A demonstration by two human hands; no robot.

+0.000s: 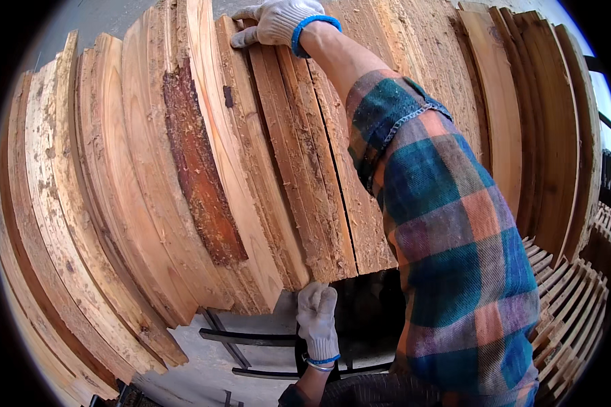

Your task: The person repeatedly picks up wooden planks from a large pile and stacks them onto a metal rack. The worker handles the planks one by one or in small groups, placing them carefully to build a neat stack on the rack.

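My right hand (271, 24), in a white knit glove with a blue cuff, reaches across to the far end of a row of rough wooden boards. Its fingers point left, apart, and touch the top of a narrow wooden board (261, 149) with a small dark knot. At the near end of that same board, my left hand (318, 319) is closed, gloved likewise, its curled fingers against the end of the wood. Just left lies a pale board with dark reddish bark (200, 163). To the right, a wider brown board (302, 163) is dusted with wood chips.
More boards (54, 203) stand side by side at the left, their near ends uneven. Dark metal bars (251, 338) show beneath the stack. At the right are tall boards (502, 102) and a pile of thin slats (570, 298). Sawdust covers much of the wood.
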